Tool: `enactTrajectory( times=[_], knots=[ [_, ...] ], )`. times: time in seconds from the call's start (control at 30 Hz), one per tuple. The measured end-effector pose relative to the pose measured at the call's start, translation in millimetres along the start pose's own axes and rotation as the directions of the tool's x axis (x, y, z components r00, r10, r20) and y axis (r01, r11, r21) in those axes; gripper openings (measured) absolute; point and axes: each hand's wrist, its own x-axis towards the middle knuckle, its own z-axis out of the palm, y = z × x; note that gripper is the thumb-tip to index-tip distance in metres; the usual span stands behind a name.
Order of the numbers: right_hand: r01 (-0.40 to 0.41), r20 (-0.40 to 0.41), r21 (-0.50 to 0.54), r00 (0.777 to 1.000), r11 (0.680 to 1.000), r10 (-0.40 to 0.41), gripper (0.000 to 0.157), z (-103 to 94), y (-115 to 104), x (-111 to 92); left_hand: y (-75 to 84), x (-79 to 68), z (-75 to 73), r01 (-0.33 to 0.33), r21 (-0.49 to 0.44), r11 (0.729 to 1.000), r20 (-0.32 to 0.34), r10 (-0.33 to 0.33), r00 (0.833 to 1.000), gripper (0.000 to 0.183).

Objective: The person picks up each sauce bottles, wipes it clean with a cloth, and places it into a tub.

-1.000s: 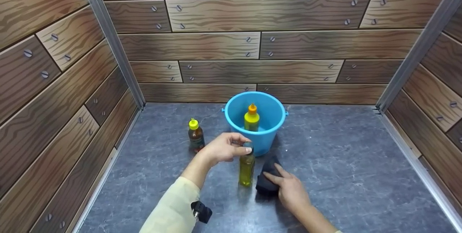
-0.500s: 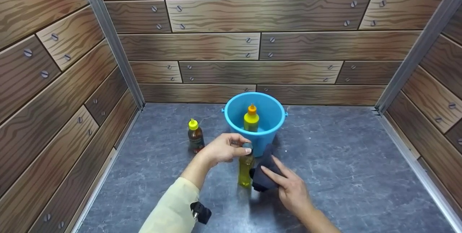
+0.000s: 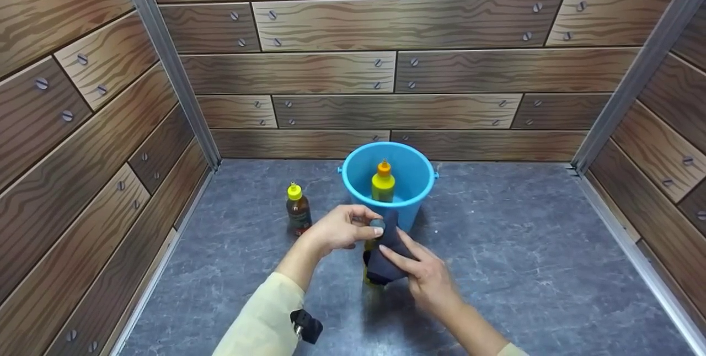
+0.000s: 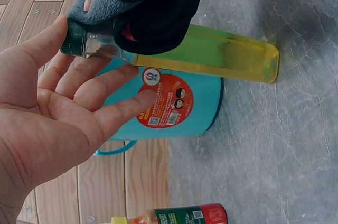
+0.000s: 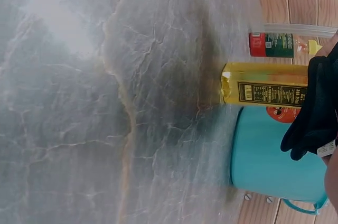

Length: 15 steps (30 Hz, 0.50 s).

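A clear bottle of yellow-green oil (image 4: 237,57) stands upright on the grey surface just in front of the blue bucket. My left hand (image 3: 339,229) pinches its dark green cap (image 4: 74,37) between thumb and fingers. In my right hand (image 3: 433,281) is a folded dark cloth (image 3: 386,261), gripped with the fingers spread along its outside. The cloth lies against the bottle's upper body and hides much of it in the head view. Its back label (image 5: 272,93) shows in the right wrist view.
Behind the oil bottle stands the blue bucket (image 3: 411,213), with a yellow bottle (image 3: 383,184) with an orange nozzle inside. A brown sauce bottle (image 3: 298,213) with a yellow cap is to the left. Wood-patterned walls (image 3: 331,110) enclose the surface.
My right hand has lifted the cloth and moved it left, from beside the oil bottle onto its side. My left hand has stayed on the cap.
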Motion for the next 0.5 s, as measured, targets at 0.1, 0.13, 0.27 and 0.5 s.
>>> enactTrajectory(
  times=[0.1,0.13,0.27,0.5],
  knots=[
    [0.004,0.013,-0.002,1.0,1.0,-0.004,0.082,0.7,-0.2,2.8,-0.4,0.2,-0.7,0.001,0.005,1.0,0.003,-0.001,1.0,0.024],
    [0.002,0.023,0.0,1.0,1.0,-0.002,0.082,0.5,-0.3,4.1,-0.2,0.2,-1.1,0.002,0.007,1.0,0.004,-0.002,1.0,0.025],
    [-0.021,0.092,-0.016,0.996,1.0,0.023,0.08,-1.2,-0.8,8.8,0.8,0.4,-3.0,0.01,0.01,1.0,0.002,-0.01,1.0,0.025],
    [-0.066,0.189,-0.046,0.979,0.997,0.074,0.081,-5.5,-3.5,12.3,0.7,1.2,-3.1,0.008,0.02,1.0,0.006,-0.008,1.0,0.025]
  ],
)
